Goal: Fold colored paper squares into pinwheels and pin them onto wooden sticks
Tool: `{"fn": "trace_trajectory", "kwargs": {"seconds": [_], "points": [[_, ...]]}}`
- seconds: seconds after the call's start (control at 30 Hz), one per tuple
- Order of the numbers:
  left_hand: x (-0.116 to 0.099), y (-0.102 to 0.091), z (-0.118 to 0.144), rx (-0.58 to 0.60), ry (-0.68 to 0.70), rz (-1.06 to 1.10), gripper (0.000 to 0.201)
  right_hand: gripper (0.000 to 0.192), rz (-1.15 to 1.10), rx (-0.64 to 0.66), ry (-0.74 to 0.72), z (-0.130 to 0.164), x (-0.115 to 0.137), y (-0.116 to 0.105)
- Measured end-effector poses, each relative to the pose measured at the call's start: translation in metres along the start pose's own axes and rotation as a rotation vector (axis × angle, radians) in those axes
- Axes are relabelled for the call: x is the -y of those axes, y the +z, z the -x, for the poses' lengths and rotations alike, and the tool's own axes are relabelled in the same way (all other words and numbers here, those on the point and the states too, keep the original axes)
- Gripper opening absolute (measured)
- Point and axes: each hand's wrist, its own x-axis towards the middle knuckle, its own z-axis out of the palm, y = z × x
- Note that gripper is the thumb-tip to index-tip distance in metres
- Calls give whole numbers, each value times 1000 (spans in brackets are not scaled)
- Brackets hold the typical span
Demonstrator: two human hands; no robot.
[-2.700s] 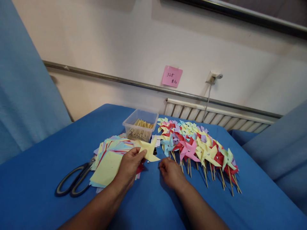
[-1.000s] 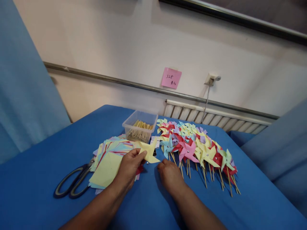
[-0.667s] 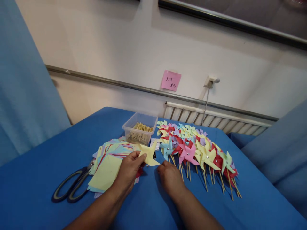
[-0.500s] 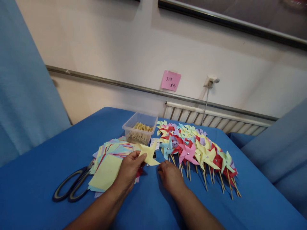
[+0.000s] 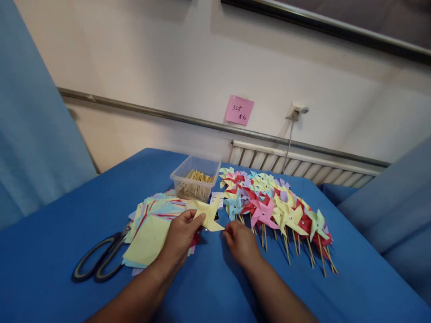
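Scissors: scissors (image 5: 97, 264) lie flat at the left on the blue tablecloth (image 5: 50, 233), blades tucked under the paper stack.
Paper stack: coloured paper squares (image 5: 151, 224) are fanned out just right of the scissors, a yellow sheet on top.
Left hand: left hand (image 5: 180, 237) rests over the stack's right edge, thumb and fingers pinched on a yellow folded pinwheel (image 5: 208, 215), held just above the cloth.
Box: clear plastic box (image 5: 195, 179) of wooden sticks stands behind the pinwheel, near the wall.
Right hand: right hand (image 5: 240, 242) lies knuckles up just right of the yellow pinwheel, fingers curled; whether it holds anything cannot be told.
Finished pile: finished pinwheels on sticks (image 5: 276, 206) lie overlapping to the right.
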Motion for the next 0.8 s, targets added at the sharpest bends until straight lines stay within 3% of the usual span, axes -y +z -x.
{"fn": "trace_trajectory", "kwargs": {"seconds": [0.13,0.2,0.33,0.47,0.8], "points": [[0,0,1,-27,129,-238,24,12,-350,-311,0,3,6,-9],[0,2,4,-26,205,-393,22,10,-487,-379,-53,8,14,-13],[2,7,10,16,307,-565,17,8,-556,-344,-135,18,30,-13],[5,10,14,70,325,-621,16,8,-559,-327,-98,18,32,-8],[11,10,12,169,274,-533,15,7,-587,-335,-63,15,28,-10]]}}
